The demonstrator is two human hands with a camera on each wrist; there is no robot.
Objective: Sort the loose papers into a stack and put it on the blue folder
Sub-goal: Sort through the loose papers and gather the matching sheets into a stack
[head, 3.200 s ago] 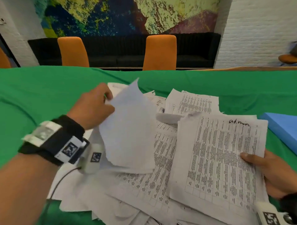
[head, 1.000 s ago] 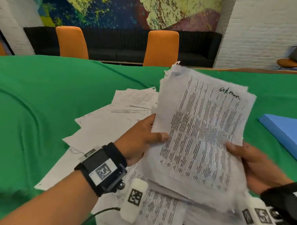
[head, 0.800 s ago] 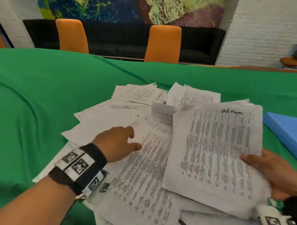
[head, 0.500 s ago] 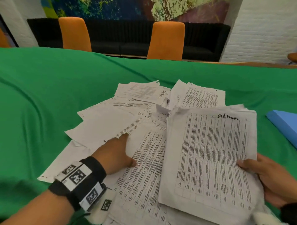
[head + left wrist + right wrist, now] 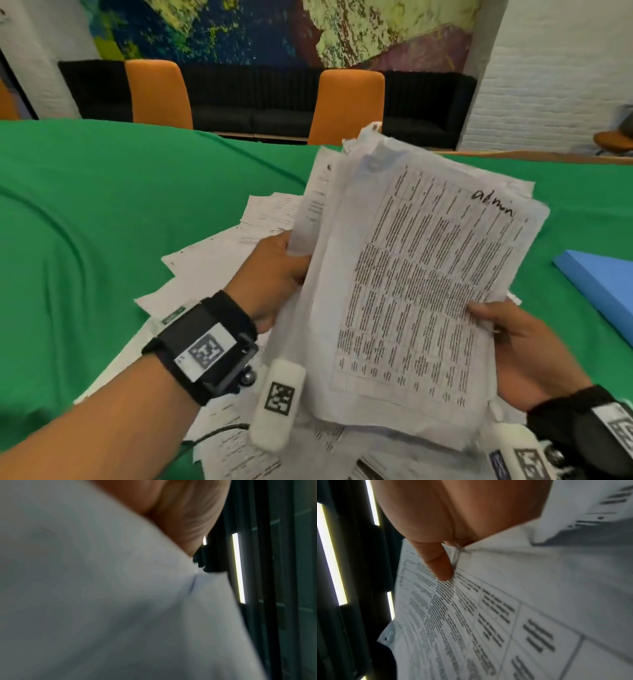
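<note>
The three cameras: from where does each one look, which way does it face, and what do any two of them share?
Head: on the head, facing forward and down; both forearms, left hand, right hand, stack, blue folder.
Left wrist: under the stack, facing up; blurred palm, paper, ceiling lights.
Right wrist: along the hand, upward; thumb on the printed sheet.
All three views share the stack.
</note>
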